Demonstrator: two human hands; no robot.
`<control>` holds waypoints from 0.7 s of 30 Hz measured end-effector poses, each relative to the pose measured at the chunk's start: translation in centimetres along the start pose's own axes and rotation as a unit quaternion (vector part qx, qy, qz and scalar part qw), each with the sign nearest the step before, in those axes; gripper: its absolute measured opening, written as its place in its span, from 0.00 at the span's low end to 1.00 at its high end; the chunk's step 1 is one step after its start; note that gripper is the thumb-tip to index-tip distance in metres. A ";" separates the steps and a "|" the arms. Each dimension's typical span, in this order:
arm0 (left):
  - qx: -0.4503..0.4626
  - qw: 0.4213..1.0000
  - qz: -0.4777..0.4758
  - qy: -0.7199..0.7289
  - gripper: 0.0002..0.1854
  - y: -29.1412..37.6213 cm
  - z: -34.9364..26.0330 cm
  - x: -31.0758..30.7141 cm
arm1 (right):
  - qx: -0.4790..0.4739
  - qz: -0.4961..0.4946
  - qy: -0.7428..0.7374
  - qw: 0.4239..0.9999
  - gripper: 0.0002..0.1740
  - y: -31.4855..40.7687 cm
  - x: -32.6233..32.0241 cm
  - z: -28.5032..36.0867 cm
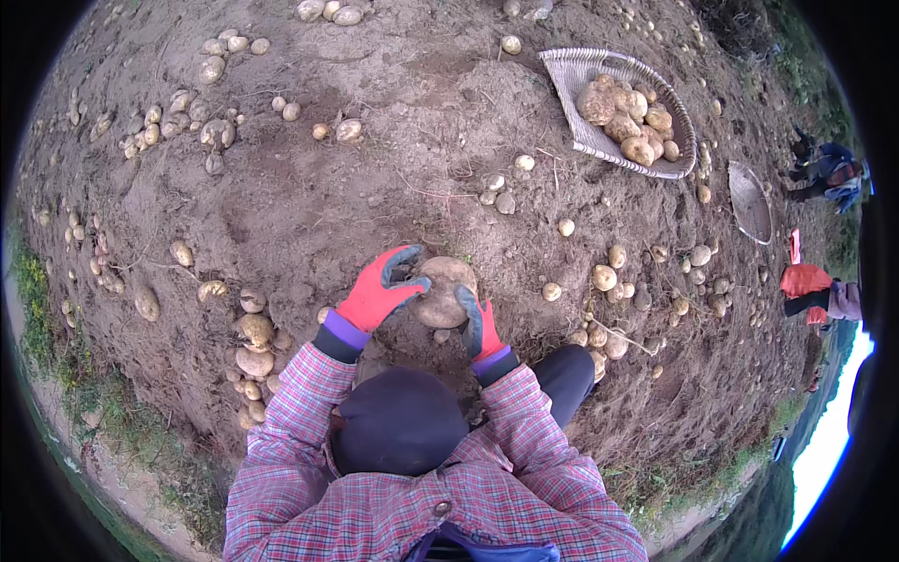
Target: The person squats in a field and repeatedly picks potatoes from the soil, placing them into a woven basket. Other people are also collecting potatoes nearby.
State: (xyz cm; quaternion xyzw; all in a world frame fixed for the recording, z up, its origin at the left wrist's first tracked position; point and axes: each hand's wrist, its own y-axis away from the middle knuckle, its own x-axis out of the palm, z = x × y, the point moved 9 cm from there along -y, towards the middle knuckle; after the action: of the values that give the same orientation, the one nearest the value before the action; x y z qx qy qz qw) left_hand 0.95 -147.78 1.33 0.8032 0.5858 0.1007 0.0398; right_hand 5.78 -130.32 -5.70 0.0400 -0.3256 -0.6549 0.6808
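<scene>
A large, lumpy potato [444,284] covered in soil is held between my two hands, just above the ground at the centre of view. My left hand [385,284], in a red glove with a dark grey palm, touches its left side, thumb on the skin. My right hand [480,319], gloved alike, presses its right side with the fingers. Below the potato lie bare soil and a small clod or potato [441,336]. Both my sleeves are of plaid cloth with purple and dark cuffs. My bent knee [400,421] is close beneath.
A woven scoop-shaped basket [562,91] with potatoes [621,126] rests at upper right; another basket [750,202] lies beyond. Potato piles are at left [255,362] and right [605,277]. A person [836,172] in blue is at far right, near red bags [804,281].
</scene>
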 end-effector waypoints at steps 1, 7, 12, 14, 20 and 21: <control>0.042 0.998 0.042 0.020 0.34 0.2 -0.2 1.1 | -0.086 -0.007 0.066 0.994 0.30 0.1 0.3 1.8; -0.001 0.973 0.021 0.229 0.47 1.6 3.4 1.4 | 0.019 -0.079 -0.028 0.996 0.27 0.8 0.7 2.9; 0.061 0.972 -0.021 0.224 0.46 2.1 3.5 -0.8 | 0.027 0.154 -0.117 0.981 0.46 2.6 5.9 2.5; 0.084 0.987 -0.029 0.133 0.44 1.9 3.2 -1.1 | -0.005 0.100 -0.083 0.992 0.46 2.3 5.0 1.3; 0.067 0.962 -0.134 0.226 0.25 6.4 4.2 -2.7 | 0.097 0.089 -0.219 0.967 0.43 1.2 5.2 -4.6; 0.071 0.953 -0.144 0.258 0.25 8.1 4.5 -3.1 | 0.114 0.179 -0.324 0.922 0.44 1.1 6.7 -3.3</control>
State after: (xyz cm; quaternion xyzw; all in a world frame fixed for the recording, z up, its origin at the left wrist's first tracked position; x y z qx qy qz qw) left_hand 8.51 -153.02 -1.96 0.6580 0.6909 0.2559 -0.1555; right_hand 7.95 -137.58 -5.12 -0.1562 -0.6028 -0.4577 0.6347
